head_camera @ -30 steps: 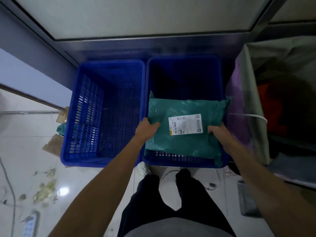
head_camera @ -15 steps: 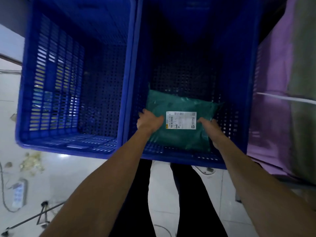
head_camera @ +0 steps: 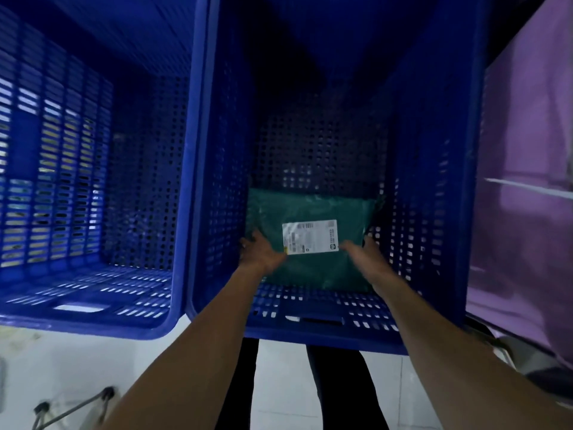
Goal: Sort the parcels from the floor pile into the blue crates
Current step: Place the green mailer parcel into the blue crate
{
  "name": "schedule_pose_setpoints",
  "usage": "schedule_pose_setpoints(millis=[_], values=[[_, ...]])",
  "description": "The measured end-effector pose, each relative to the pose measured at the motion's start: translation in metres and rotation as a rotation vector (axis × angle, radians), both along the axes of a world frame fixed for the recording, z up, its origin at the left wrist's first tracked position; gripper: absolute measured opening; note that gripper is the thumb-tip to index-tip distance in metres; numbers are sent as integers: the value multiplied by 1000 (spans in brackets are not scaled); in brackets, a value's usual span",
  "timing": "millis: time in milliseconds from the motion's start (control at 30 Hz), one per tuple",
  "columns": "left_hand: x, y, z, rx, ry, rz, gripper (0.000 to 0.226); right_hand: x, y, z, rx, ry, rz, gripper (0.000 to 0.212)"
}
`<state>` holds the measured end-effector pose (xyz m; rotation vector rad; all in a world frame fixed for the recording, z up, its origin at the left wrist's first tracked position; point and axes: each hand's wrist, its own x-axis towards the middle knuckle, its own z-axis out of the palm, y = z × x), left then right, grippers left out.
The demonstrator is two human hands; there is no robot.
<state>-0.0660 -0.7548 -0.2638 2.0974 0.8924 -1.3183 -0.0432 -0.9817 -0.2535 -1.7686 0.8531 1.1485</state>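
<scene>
Item: green parcel (head_camera: 313, 231), soft plastic mailer, white shipping label (head_camera: 309, 237) facing up. Location: on the perforated bottom of the right blue crate (head_camera: 434, 169), toward the near wall, its right corner against the right wall.

Your left hand (head_camera: 262, 254): at the parcel's near-left edge, palm turned up, fingers (head_camera: 257, 238) spread apart, not clamped on it; whether they touch the plastic cannot be told.

Your right hand (head_camera: 362, 252): blurred, over the parcel's near-right part just beside the label; fingers look loose and apart, contact cannot be told.

Left blue crate (head_camera: 102, 187): slotted walls, just beside the right one, rims touching; nothing visible inside.

Also present: purple sheet (head_camera: 524, 181) right of the crates; white tiled floor (head_camera: 279, 383) near you.
</scene>
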Motion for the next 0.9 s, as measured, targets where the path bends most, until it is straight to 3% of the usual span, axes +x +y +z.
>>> schedule_pose_setpoints(millis=[267,400,633,767,900], values=[[7,-6,29,12,14,-48,104,6,3,30,-14,33,12,90],[18,-15,92,-26,-51,-107,97,10,10,85,-39,-18,68,74],[29,-19,222,-162,-163,-120,83,10,11,192,-7,-69,339,75],[21,-8,275,-136,-303,-97,71,9,22,232,-27,-170,432,35],[2,12,311,-102,-392,-59,58,-4,47,268,0,-217,528,42]])
